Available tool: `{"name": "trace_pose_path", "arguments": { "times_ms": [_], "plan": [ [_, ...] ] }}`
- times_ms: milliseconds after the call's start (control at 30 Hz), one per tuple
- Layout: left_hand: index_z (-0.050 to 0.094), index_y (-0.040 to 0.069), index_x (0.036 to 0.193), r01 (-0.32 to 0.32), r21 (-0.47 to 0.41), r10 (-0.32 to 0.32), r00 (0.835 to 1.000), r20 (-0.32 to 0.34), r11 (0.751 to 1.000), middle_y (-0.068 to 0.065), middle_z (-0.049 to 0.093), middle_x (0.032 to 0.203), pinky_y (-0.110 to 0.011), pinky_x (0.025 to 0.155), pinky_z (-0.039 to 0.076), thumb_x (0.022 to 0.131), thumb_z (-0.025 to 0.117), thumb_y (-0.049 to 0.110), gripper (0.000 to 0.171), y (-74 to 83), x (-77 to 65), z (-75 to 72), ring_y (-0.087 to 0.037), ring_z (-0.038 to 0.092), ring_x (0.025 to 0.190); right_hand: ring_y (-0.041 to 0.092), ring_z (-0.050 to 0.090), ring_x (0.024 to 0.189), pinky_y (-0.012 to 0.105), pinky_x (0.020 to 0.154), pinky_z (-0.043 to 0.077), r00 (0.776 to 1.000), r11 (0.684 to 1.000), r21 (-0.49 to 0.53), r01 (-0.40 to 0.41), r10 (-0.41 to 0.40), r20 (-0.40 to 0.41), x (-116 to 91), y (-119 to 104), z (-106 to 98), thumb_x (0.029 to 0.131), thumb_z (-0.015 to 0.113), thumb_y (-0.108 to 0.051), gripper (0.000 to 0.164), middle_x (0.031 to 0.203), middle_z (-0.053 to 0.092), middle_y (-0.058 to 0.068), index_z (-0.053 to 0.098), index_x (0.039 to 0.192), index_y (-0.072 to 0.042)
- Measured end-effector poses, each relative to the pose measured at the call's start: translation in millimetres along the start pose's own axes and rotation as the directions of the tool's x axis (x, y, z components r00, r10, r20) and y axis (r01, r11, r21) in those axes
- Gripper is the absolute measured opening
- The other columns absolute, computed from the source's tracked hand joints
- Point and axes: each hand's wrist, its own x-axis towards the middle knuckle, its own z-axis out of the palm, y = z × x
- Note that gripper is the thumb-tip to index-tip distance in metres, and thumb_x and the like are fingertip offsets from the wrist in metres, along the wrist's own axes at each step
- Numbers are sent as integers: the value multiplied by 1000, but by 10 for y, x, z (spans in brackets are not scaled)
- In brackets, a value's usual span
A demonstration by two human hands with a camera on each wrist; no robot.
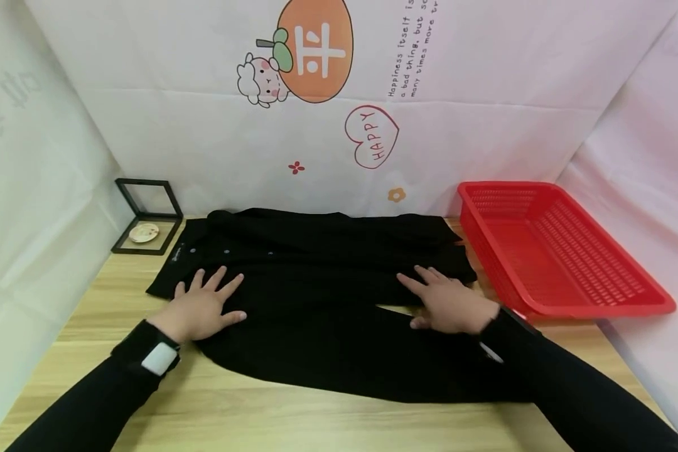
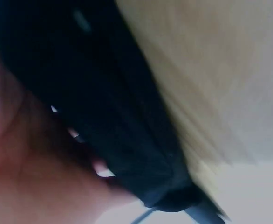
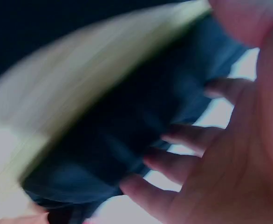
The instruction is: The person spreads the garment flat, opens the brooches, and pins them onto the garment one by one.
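A black buttoned shirt [image 1: 316, 351] lies sideways on the wooden table, its upper part folded along the back edge. Small buttons and a pale label show near its left end. My left hand [image 1: 200, 307], fingers spread, is over the shirt's left part. On the right, my right hand [image 1: 446, 301] is spread palm down over the fabric, near a gap where a strip of table shows. Blurred black cloth [image 2: 94, 93] fills much of the left wrist view. In the right wrist view the extended fingers [image 3: 160, 163] overlap the dark cloth.
A red plastic basket [image 1: 514, 270] stands at the right, close to the shirt's end. At the back left sits a black-framed hinged case [image 1: 169, 245] with a round pale disc [image 1: 144, 233] in it. White printed cloth [image 1: 203, 138] hangs behind the table [image 1: 248, 414].
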Motion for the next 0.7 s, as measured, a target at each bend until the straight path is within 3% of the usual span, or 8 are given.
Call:
{"name": "trace_pose_path", "arguments": {
  "times_ms": [67, 167, 300, 400, 500, 567, 633, 700],
  "plan": [
    [32, 13, 157, -79, 28, 81, 993, -89, 996, -25, 24, 158, -74, 103, 20, 96, 55, 58, 79, 66, -102, 25, -56, 19, 139, 42, 44, 130, 63, 94, 43, 999, 999, -34, 19, -20, -30, -209, -152, 6, 87, 76, -43, 79, 146, 42, 24, 42, 153, -16],
    [35, 15, 156, -183, 50, 189, 972, -138, 982, -23, 30, 157, -70, 105, 24, 93, 62, 58, 81, 132, -248, 63, -53, 26, 139, 42, 54, 117, 54, 83, 51, 996, 999, 29, -14, 11, 94, -496, -362, 83, 80, 83, -41, 82, 146, 42, 23, 46, 151, -22],
    [34, 22, 158, -159, 22, 160, 986, -44, 987, -20, 28, 159, -76, 99, 25, 85, 61, 70, 91, 177, -335, 99, -59, 25, 136, 53, 50, 118, 54, 78, 52, 948, 980, 124, -159, 116, 298, -737, -493, 226, 69, 91, -37, 102, 158, 23, 24, 36, 155, -40],
    [32, 23, 158, -110, 10, 110, 994, 2, 994, -21, 24, 160, -80, 96, 23, 81, 61, 75, 97, 198, -329, 92, -62, 21, 136, 44, 55, 114, 50, 76, 52, 935, 979, 127, -162, 110, 338, -838, -496, 239, 67, 92, -38, 100, 160, 22, 19, 38, 151, -49],
    [31, 23, 158, -121, 16, 121, 993, -4, 992, -22, 22, 160, -79, 99, 19, 79, 64, 74, 100, 234, -325, 79, -59, 18, 138, 21, 59, 107, 40, 76, 52, 930, 981, 166, -100, 34, 365, -924, -453, 194, 71, 88, -42, 85, 158, 30, 9, 46, 145, -51],
    [32, 22, 158, -163, 34, 164, 986, -33, 986, -21, 22, 160, -76, 102, 18, 81, 65, 71, 97, 281, -339, 79, -55, 17, 141, 13, 58, 108, 37, 82, 52, 935, 975, 219, -38, -42, 351, -969, -408, 162, 77, 84, -40, 74, 155, 38, 4, 51, 143, -45],
    [34, 22, 157, -232, 41, 234, 970, -57, 972, -17, 21, 161, -72, 106, 17, 84, 66, 67, 92, 357, -361, 88, -50, 16, 144, 9, 56, 114, 37, 90, 50, 944, 959, 281, 44, -132, 302, -1001, -359, 151, 83, 81, -35, 64, 147, 48, -3, 56, 141, -36],
    [39, 22, 155, -326, 35, 328, 943, -61, 945, -14, 22, 162, -69, 108, 18, 87, 66, 62, 84, 452, -379, 100, -46, 16, 145, 7, 56, 114, 35, 89, 51, 945, 936, 328, 129, -216, 245, -1021, -314, 157, 88, 77, -28, 54, 137, 56, -7, 60, 139, -27]
  ]
}}
